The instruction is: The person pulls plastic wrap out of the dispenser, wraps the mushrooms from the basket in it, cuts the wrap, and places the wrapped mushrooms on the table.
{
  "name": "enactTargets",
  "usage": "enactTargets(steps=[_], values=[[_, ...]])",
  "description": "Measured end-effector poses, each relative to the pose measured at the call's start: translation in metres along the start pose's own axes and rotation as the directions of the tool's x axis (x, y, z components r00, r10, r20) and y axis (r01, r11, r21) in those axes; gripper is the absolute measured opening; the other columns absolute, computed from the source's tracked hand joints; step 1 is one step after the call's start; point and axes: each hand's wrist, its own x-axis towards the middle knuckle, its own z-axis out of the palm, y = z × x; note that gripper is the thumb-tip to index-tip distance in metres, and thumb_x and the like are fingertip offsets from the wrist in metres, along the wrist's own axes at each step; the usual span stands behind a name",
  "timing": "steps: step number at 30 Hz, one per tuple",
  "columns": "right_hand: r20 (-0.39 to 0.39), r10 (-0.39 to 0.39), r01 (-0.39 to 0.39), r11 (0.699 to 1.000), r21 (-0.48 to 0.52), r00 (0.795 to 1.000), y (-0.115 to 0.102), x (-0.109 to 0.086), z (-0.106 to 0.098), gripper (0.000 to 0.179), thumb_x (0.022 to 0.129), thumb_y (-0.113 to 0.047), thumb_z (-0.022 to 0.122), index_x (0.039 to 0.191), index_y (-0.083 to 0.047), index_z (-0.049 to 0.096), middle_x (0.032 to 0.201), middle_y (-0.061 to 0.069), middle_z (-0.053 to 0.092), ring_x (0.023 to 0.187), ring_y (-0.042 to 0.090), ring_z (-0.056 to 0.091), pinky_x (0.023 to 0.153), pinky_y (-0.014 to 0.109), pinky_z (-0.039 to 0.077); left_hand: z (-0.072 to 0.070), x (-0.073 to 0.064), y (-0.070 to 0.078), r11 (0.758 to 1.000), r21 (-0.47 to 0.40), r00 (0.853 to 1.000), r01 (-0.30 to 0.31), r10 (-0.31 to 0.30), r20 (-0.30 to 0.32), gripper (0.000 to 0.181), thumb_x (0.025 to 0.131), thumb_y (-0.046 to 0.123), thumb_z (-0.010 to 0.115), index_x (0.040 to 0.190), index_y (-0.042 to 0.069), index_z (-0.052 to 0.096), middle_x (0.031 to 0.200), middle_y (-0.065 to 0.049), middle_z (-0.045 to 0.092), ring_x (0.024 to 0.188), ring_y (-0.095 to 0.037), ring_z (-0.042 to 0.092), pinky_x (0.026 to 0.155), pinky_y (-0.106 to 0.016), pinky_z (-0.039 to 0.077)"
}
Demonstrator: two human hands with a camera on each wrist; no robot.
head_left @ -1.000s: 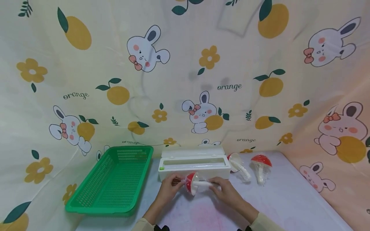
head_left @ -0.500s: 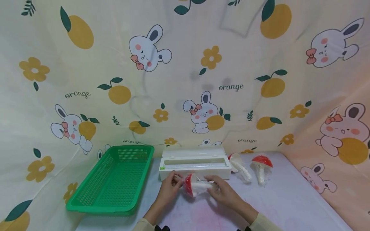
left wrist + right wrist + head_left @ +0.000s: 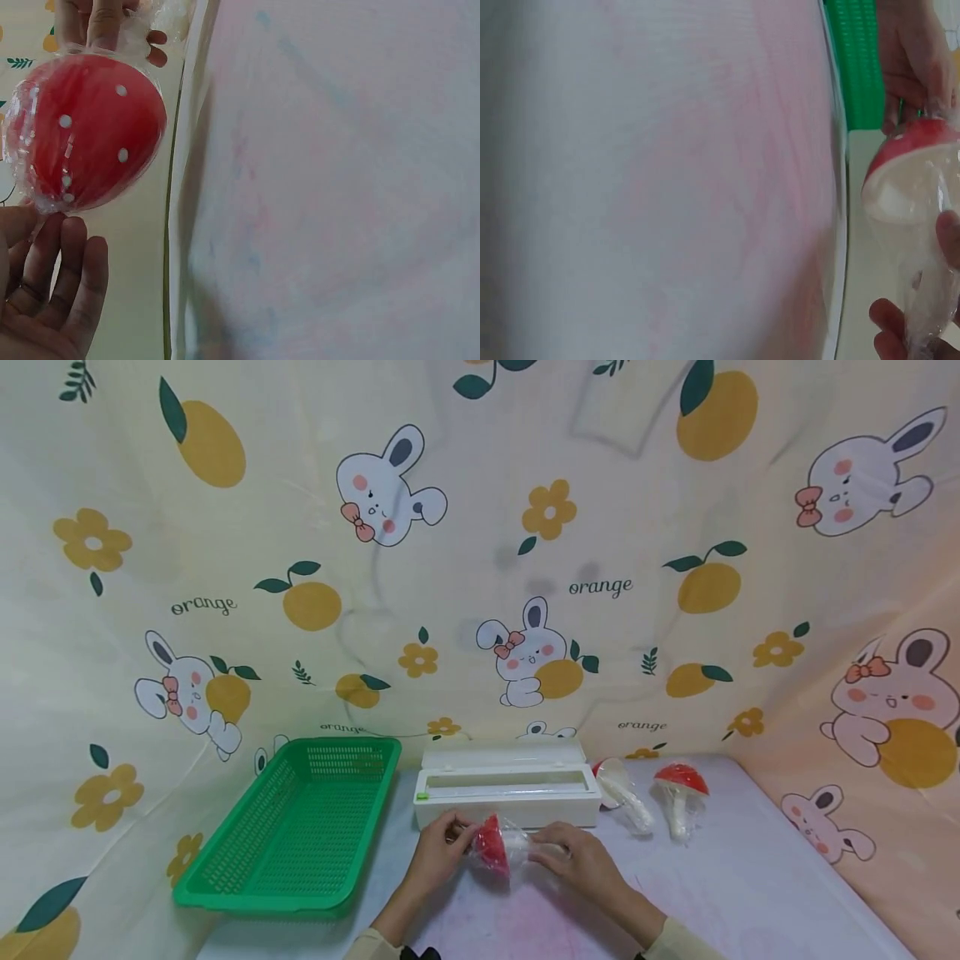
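Note:
A toy mushroom (image 3: 491,845) with a red, white-dotted cap and pale stem lies sideways between my hands, wrapped in clear plastic film. My left hand (image 3: 441,853) pinches the film at the top of the cap, as the left wrist view shows beside the red cap (image 3: 97,135). From the other side, my right hand (image 3: 583,857) grips the stem through the film, with fingers and thumb around it. The right wrist view shows the cap's cream underside (image 3: 904,187) and crinkled film along the stem.
Behind my hands stands a white cling film box (image 3: 510,812), its lid raised. A green plastic basket (image 3: 341,900) is at the left. Two more film-wrapped mushrooms lie at the right, one tilted (image 3: 628,802) and one farther right (image 3: 679,785). A printed cloth (image 3: 480,568) hangs behind.
My right hand has shifted along the stem toward the cap, bringing film in around it. The cap has turned so more of its red top shows. My left hand stays at the cap.

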Motion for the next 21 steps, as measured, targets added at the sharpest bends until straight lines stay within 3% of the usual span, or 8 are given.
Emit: enactTargets(steps=[8,11,17,21], values=[[0.100,0.052,-0.058,0.997,0.054,0.994,-0.0030,0.0009,0.0005,0.017,0.095,-0.026,0.082,0.110,-0.018,0.085,0.101,-0.008,0.081,0.093,0.008,0.075,0.082,0.034,0.062,-0.0008,-0.0021,0.0012,0.999,0.017,0.999,0.032,-0.032,0.010,0.010,0.102,0.013,0.074,0.097,0.006,0.070,0.080,-0.001,0.068,0.070,-0.010,0.062,0.061,-0.023,0.053],[0.166,0.106,-0.121,0.989,0.080,0.980,-0.0040,0.0008,0.0016,0.018,0.096,-0.026,0.081,0.111,-0.017,0.084,0.103,-0.005,0.082,0.095,0.007,0.075,0.083,0.032,0.062,-0.0015,-0.0029,0.0002,0.998,0.042,0.999,0.048,-0.049,0.015,0.010,0.103,0.014,0.074,0.097,0.008,0.070,0.079,0.001,0.067,0.070,-0.008,0.061,0.061,-0.023,0.052],[0.284,0.219,-0.246,0.968,0.060,0.933,-0.0054,-0.0005,0.0014,0.030,0.096,-0.029,0.082,0.123,-0.015,0.081,0.114,0.002,0.081,0.085,0.001,0.065,0.074,0.025,0.056,-0.0019,-0.0028,-0.0051,0.997,0.078,0.999,0.021,-0.024,0.036,0.009,0.103,0.017,0.074,0.098,0.010,0.071,0.080,0.003,0.068,0.070,-0.004,0.060,0.062,-0.022,0.052],[0.288,0.204,-0.227,0.973,0.048,0.936,-0.0055,-0.0036,0.0001,0.034,0.095,-0.028,0.084,0.124,-0.011,0.079,0.117,0.006,0.079,0.087,0.007,0.066,0.076,0.028,0.056,-0.0047,-0.0035,-0.0056,0.997,0.076,0.997,0.002,-0.008,0.078,0.009,0.103,0.016,0.074,0.104,0.008,0.070,0.086,0.000,0.070,0.072,-0.006,0.062,0.064,-0.023,0.053]])
